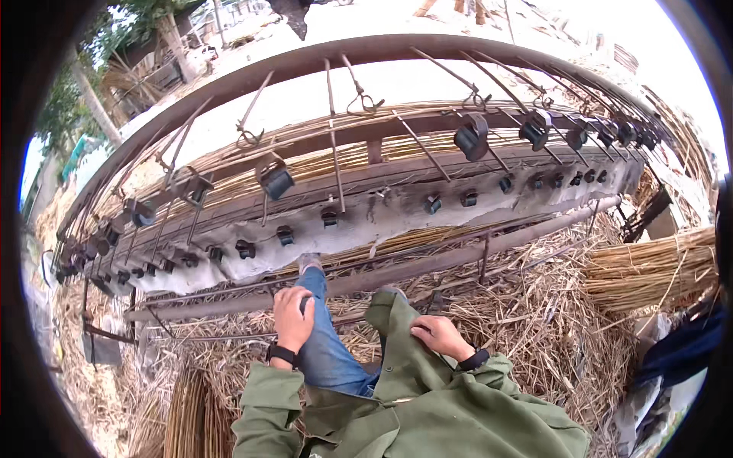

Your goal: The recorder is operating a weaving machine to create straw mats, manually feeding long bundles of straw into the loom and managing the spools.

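Observation:
My left hand (pixel 292 317) rests by my left knee in blue jeans (pixel 330 347), its fingers bent together. A small black thing shows beside its thumb; I cannot make out what it is. My right hand (pixel 443 337) lies at the edge of my green jacket (pixel 412 366), fingers curled in, and what they hold, if anything, is hidden. Ahead of both hands stands a long metal frame (pixel 405 47) with slanting rods and dark spools (pixel 276 182). Reeds (pixel 305 137) lie lengthwise along it. Neither hand touches the frame.
A pale, dirty cloth strip (pixel 359 237) runs along the frame's near side, with dark spools along it. Below it is a long pipe (pixel 366 281). Loose straw (pixel 527 320) litters the ground. Reed bundles lie at right (pixel 653 269) and lower left (pixel 187 412).

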Action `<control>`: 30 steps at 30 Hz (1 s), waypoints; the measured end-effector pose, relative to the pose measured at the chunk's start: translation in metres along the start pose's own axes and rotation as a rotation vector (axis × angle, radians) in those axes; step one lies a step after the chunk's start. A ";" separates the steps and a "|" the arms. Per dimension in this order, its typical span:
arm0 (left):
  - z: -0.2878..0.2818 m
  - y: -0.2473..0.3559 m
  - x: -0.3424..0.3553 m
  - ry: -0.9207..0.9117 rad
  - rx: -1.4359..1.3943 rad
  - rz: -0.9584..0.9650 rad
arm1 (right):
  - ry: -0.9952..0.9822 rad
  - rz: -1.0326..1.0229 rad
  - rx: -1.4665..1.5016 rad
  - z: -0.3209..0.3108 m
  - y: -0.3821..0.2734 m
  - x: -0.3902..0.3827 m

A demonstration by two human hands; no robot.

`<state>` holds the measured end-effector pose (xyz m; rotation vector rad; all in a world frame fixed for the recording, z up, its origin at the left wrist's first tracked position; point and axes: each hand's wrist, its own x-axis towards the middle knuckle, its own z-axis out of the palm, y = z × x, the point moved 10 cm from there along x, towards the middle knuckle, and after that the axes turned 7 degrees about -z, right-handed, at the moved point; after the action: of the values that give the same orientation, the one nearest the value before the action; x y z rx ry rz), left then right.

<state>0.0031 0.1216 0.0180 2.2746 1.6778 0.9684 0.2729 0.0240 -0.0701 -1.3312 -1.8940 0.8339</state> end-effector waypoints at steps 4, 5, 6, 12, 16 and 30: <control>0.012 -0.021 -0.004 0.058 -0.009 -0.051 | -0.074 -0.037 -0.062 0.008 -0.021 0.009; 0.019 -0.025 -0.004 0.048 -0.010 -0.059 | -0.116 -0.057 -0.104 0.012 -0.026 0.008; 0.026 -0.032 -0.004 0.062 -0.021 -0.073 | -0.092 -0.099 -0.079 0.011 -0.033 0.008; 0.101 -0.080 -0.017 -0.061 -0.004 -0.215 | -0.077 -0.045 -0.146 0.013 -0.031 -0.001; 0.125 -0.093 -0.021 -0.118 0.073 -0.300 | -0.025 0.080 -0.102 0.009 -0.010 -0.001; 0.031 -0.045 -0.008 0.041 0.122 -0.245 | -0.143 0.234 0.114 0.061 0.035 0.028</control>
<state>-0.0163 0.1381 -0.0309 2.0648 2.0261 0.8857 0.2349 0.0527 -0.1284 -1.4740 -1.7888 1.1650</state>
